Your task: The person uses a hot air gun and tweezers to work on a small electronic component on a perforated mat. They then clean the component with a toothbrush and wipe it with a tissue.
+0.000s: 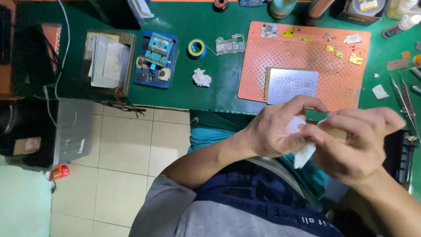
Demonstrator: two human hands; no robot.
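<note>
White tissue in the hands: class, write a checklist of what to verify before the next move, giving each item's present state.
1. White tissue pinched between both hands: ok.
2. Left hand grip on the tissue: ok, fingers closed round it.
3. Right hand grip: cannot tell what else it holds; a small brownish piece is mostly hidden.
4. Metal stencil plate lying flat on the orange perforated mat: ok.
5. Tweezers lying on the green bench at the right: ok.
6. Hands over the bench: not ok, they are in front of its edge, above the lap.
</note>
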